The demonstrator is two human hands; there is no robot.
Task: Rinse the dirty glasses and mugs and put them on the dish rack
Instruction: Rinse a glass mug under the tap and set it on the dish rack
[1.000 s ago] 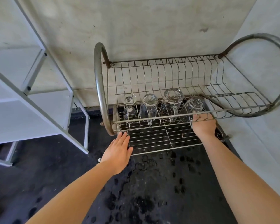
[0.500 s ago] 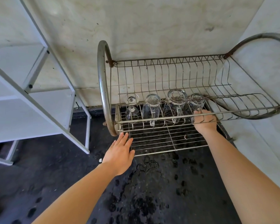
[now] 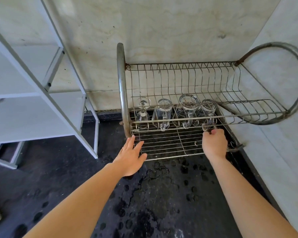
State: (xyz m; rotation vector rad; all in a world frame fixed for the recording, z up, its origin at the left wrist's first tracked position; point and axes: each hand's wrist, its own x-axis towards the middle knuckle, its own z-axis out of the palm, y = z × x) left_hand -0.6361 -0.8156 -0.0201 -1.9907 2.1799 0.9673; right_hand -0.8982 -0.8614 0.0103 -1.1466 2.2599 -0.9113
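On the lower shelf of the rack (image 3: 121, 83), four glass pieces stand upside down in one row, close together behind the front rail (image 3: 170, 119). From left to right they are a stem glass (image 3: 142, 109), the left mug (image 3: 163, 111), the middle mug (image 3: 187, 107) and the right mug (image 3: 208, 107). The handles of the three mugs point toward the person and reach under the rail. The rack stands on a black counter (image 3: 162, 203), in the corner between two pale walls (image 3: 162, 31). Its upper shelf is made of wire slots for plates.

The right hand (image 3: 214, 146) is above the right front part of the lower shelf. Its fingers are curled and the thumb tip is just beside the handle of the right mug. Whether it really pinches the handle or only touches it, I cannot tell. The left hand (image 3: 129, 157) is open and flat, palm down, with straight fingers over the front left corner of the lower shelf, near the foot of the rack's left hoop.

The counter is wet, with many drops and a small puddle in front of the rack. A white shelf unit (image 3: 41, 103) stands at the left of the rack.
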